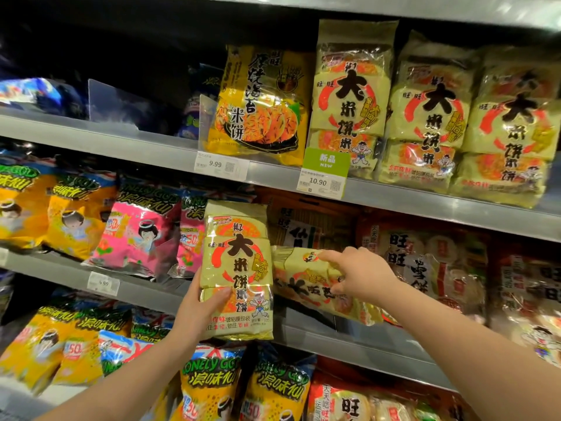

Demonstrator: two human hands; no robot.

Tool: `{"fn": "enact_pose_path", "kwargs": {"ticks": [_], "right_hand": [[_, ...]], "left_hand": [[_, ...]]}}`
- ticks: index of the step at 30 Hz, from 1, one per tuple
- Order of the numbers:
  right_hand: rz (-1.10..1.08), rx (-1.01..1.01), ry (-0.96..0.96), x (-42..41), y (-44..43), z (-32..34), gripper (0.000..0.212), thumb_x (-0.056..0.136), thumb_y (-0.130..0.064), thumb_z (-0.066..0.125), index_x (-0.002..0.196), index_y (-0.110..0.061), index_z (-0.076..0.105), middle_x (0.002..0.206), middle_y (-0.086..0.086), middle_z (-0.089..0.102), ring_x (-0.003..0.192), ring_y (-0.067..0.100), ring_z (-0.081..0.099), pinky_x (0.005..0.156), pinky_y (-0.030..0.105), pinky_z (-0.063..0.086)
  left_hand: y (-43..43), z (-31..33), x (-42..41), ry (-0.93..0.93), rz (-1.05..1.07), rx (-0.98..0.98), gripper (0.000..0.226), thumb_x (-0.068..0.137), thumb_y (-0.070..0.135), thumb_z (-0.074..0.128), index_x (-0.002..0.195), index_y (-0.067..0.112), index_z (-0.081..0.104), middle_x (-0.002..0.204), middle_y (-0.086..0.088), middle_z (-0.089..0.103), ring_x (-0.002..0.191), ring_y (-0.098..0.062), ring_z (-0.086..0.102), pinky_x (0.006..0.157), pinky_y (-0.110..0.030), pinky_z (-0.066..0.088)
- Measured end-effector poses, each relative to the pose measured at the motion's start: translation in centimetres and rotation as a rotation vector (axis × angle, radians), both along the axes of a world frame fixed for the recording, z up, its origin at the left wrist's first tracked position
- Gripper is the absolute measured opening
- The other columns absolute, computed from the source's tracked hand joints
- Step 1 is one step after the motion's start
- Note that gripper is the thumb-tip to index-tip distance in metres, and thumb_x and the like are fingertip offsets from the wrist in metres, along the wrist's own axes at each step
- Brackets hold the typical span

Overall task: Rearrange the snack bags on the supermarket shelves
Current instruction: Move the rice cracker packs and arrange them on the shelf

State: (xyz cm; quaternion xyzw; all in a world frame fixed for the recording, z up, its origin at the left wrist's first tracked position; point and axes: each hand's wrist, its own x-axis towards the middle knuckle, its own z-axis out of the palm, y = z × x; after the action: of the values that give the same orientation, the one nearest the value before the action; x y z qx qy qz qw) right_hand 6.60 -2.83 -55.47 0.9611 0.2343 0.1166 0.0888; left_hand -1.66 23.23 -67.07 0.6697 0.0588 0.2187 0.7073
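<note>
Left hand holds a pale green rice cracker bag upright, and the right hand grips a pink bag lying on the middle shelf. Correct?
Not quite. In the head view the right hand grips a second pale green bag, not a pink one. The left hand does hold its green bag upright.

5 pale green rice-cracker bags [238, 268], 1 yellow seaweed bag [261, 101], 2 pink bags [136, 235], 3 price tags [221, 167].

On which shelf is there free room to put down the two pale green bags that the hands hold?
The top shelf has a bare stretch between the clear divider and the yellow bag, with only blue bags far back. Right of the yellow bag, the pale green bags stand tightly. The middle shelf is crowded.
</note>
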Motion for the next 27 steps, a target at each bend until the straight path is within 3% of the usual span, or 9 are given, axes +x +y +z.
{"fn": "enact_pose_path", "kwargs": {"ticks": [4, 12, 16, 19, 24, 27], "right_hand": [[-0.03, 0.255, 0.086, -2.1, -0.6, 0.7, 0.073, 0.078, -0.049, 0.07, 0.141, -0.044, 0.032, 0.12, 0.003, 0.056, 0.103, 0.021, 0.058, 0.079, 0.031, 0.051], [-0.033, 0.541, 0.182, -8.8, -2.1, 1.0, 0.069, 0.078, -0.043, 0.073, 0.138, -0.038, 0.04, 0.115, 0.002, 0.063, 0.094, 0.02, 0.065, 0.077, 0.034, 0.056], [-0.023, 0.689, 0.186, -11.9, -2.7, 0.8, 0.068, 0.078, -0.039, 0.075, 0.137, -0.034, 0.042, 0.106, 0.001, 0.063, 0.09, 0.02, 0.065, 0.076, 0.032, 0.055], [-0.026, 0.844, 0.186, -14.3, -3.8, 0.4, 0.068, 0.076, -0.04, 0.077, 0.135, -0.038, 0.044, 0.104, -0.004, 0.06, 0.083, 0.016, 0.065, 0.07, 0.03, 0.055], [-0.007, 1.195, 0.121, -16.1, -6.5, 0.2, 0.065, 0.074, -0.037, 0.078, 0.131, -0.044, 0.046, 0.11, -0.006, 0.064, 0.093, 0.014, 0.065, 0.076, 0.035, 0.058], [0.042, 1.421, 0.082, -16.7, -8.5, 0.8, 0.059, 0.078, -0.031, 0.077, 0.127, -0.044, 0.047, 0.1, -0.016, 0.061, 0.084, 0.0, 0.059, 0.063, 0.019, 0.051]], "left_hand": [[0.7, 0.9, -0.9, -0.024, 0.034, -0.047, 0.052, 0.087, 0.023, 0.062, 0.135, 0.031, 0.042, 0.109, 0.007, 0.065, 0.092, -0.009, 0.063, 0.067, -0.022, 0.045], [-0.8, 2.8, -6.1, -0.057, 0.017, -0.011, 0.046, 0.086, 0.018, 0.064, 0.128, 0.025, 0.047, 0.104, 0.004, 0.065, 0.091, -0.013, 0.062, 0.07, -0.025, 0.045], [-1.6, 3.4, -8.6, -0.063, -0.003, -0.014, 0.052, 0.083, 0.025, 0.068, 0.131, 0.026, 0.047, 0.11, 0.0, 0.065, 0.101, -0.024, 0.062, 0.093, -0.046, 0.047], [-2.9, 4.2, -11.0, -0.082, -0.019, -0.033, 0.051, 0.079, 0.031, 0.071, 0.125, 0.029, 0.049, 0.113, -0.003, 0.065, 0.103, -0.027, 0.062, 0.094, -0.053, 0.047], [-5.0, 7.9, -12.3, -0.203, -0.017, 0.072, 0.055, 0.082, 0.028, 0.069, 0.132, 0.03, 0.045, 0.114, -0.001, 0.065, 0.1, -0.023, 0.064, 0.088, -0.045, 0.051], [-7.1, 11.1, -11.6, -0.28, -0.054, 0.149, 0.058, 0.083, 0.03, 0.068, 0.134, 0.027, 0.042, 0.111, 0.0, 0.066, 0.097, -0.021, 0.066, 0.077, -0.037, 0.054]]}}
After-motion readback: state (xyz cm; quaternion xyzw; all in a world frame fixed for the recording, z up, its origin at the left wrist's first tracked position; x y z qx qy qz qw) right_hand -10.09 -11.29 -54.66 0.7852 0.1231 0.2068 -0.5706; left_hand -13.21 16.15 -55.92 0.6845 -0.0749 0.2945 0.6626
